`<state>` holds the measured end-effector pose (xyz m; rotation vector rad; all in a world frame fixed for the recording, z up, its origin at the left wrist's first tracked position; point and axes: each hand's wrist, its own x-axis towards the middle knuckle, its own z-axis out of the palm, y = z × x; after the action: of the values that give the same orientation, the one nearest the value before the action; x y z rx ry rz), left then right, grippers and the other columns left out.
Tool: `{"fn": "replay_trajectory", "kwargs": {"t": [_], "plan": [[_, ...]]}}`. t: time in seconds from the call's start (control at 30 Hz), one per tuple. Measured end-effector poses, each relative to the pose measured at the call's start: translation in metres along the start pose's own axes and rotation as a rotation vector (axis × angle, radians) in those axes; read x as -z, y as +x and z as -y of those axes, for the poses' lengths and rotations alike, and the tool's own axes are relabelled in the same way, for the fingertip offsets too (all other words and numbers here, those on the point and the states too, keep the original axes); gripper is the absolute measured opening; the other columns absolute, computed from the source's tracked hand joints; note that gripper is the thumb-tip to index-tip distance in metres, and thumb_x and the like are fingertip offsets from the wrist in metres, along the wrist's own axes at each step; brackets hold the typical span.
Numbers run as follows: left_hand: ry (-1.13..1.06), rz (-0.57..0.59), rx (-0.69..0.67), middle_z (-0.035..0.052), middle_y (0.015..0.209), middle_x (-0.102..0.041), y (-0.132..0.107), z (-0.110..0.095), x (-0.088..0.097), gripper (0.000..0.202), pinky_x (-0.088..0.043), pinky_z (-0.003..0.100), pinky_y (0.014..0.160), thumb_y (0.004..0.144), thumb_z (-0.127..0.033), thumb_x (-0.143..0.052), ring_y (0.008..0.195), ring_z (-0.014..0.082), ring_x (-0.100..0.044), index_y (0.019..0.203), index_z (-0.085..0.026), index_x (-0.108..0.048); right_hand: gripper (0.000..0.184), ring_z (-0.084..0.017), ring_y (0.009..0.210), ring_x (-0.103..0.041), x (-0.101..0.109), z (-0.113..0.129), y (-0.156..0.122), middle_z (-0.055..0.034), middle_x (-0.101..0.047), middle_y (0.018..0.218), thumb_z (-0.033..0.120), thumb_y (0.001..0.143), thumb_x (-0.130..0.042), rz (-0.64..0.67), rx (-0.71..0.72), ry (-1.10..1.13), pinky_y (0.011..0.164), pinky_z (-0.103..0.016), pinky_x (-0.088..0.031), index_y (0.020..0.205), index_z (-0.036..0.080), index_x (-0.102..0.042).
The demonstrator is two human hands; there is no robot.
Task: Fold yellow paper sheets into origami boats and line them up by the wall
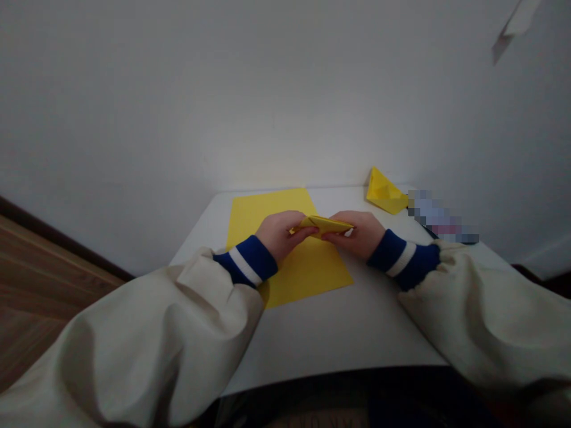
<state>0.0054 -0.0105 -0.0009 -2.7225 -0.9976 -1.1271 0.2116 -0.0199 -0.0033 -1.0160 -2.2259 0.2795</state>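
Between my two hands is a small piece of folded yellow paper (pixel 329 225), held above the table. My left hand (pixel 282 233) grips its left end, thumb at the front and fingers behind. On the right end, my right hand (pixel 358 232) pinches it the same way. Most of my fingers are hidden behind the paper. Under my hands a flat yellow sheet (pixel 307 279) lies on the white table (pixel 357 327). A folded yellow paper boat (pixel 386 193) rests at the back right, apart from my hands.
Right of the paper boat lies a flat, dark-edged object with a pixelated surface (pixel 441 220). A pale wall (pixel 285 107) stands directly behind the table. Brown wood (pixel 49 273) shows at the left, and a white scrap (pixel 520 21) is on the wall at upper right.
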Motion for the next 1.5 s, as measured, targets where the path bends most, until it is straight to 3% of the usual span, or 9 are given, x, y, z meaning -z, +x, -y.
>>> {"fn": "replay_trajectory", "kwargs": {"t": [0.17, 0.33, 0.63, 0.83, 1.1, 1.3, 1.5], "plan": [[-0.025, 0.03, 0.078, 0.0027, 0.074, -0.067, 0.002, 0.0, -0.001, 0.024, -0.042, 0.023, 0.059, 0.084, -0.036, -0.055, 0.066, 0.0123, -0.058, 0.08, -0.016, -0.066, 0.021, -0.011, 0.058, -0.058, -0.002, -0.002, 0.001, -0.003, -0.069, 0.079, 0.034, 0.079, -0.057, 0.036, -0.046, -0.027, 0.054, -0.022, -0.044, 0.089, 0.02, -0.069], [-0.164, 0.133, 0.122, 0.0029, 0.088, -0.071, 0.001, 0.002, -0.004, 0.027, -0.047, 0.026, 0.067, 0.082, -0.039, -0.057, 0.076, 0.0157, -0.064, 0.096, -0.019, -0.067, 0.025, -0.011, 0.056, -0.055, -0.002, -0.003, 0.001, -0.0041, -0.069, 0.075, 0.038, 0.08, -0.056, 0.007, -0.028, -0.087, 0.054, -0.024, -0.042, 0.087, 0.019, -0.07], [0.13, 0.13, 0.115, 0.0029, 0.062, -0.067, 0.002, 0.004, -0.003, 0.036, -0.038, 0.024, 0.053, 0.081, -0.05, -0.055, 0.057, 0.0141, -0.058, 0.073, -0.018, -0.07, 0.027, -0.01, 0.054, -0.053, -0.004, -0.005, -0.001, -0.0026, -0.069, 0.077, 0.04, 0.076, -0.06, 0.056, -0.074, -0.083, 0.053, -0.023, -0.04, 0.091, 0.02, -0.069], [-0.175, 0.211, 0.281, 0.0025, 0.077, -0.072, 0.0, 0.005, -0.006, 0.03, -0.044, 0.023, 0.058, 0.082, -0.045, -0.056, 0.067, 0.0148, -0.064, 0.083, -0.019, -0.071, 0.024, -0.011, 0.052, -0.051, -0.005, -0.008, 0.0, -0.0021, -0.065, 0.067, 0.04, 0.077, -0.059, 0.026, -0.103, -0.139, 0.051, -0.024, -0.036, 0.081, 0.018, -0.068], [-0.188, 0.299, 0.237, 0.0011, 0.069, -0.071, 0.005, 0.006, -0.003, 0.035, -0.044, 0.026, 0.065, 0.088, -0.035, -0.047, 0.065, 0.0154, -0.063, 0.069, -0.021, -0.072, 0.021, -0.011, 0.053, -0.051, -0.004, -0.008, 0.002, -0.0022, -0.064, 0.065, 0.036, 0.074, -0.063, -0.005, -0.181, -0.096, 0.051, -0.025, -0.037, 0.076, 0.016, -0.066], [-0.215, 0.236, 0.26, 0.0023, 0.074, -0.07, 0.003, 0.005, -0.004, 0.05, -0.045, 0.028, 0.067, 0.092, -0.037, -0.035, 0.069, 0.0158, -0.063, 0.06, -0.019, -0.068, 0.025, -0.013, 0.062, -0.057, -0.007, -0.01, 0.002, -0.0029, -0.067, 0.076, 0.031, 0.071, -0.064, -0.021, -0.188, 0.158, 0.055, -0.025, -0.046, 0.091, 0.017, -0.066], [-0.125, 0.058, 0.157, 0.0056, 0.081, -0.066, 0.002, 0.007, -0.005, 0.045, -0.048, 0.03, 0.07, 0.093, -0.043, -0.028, 0.077, 0.0166, -0.06, 0.084, -0.015, -0.062, 0.036, -0.016, 0.075, -0.059, -0.01, -0.014, 0.002, -0.0074, -0.065, 0.093, 0.033, 0.067, -0.067, -0.103, -0.209, 0.222, 0.056, -0.028, -0.051, 0.099, 0.018, -0.061]]}}
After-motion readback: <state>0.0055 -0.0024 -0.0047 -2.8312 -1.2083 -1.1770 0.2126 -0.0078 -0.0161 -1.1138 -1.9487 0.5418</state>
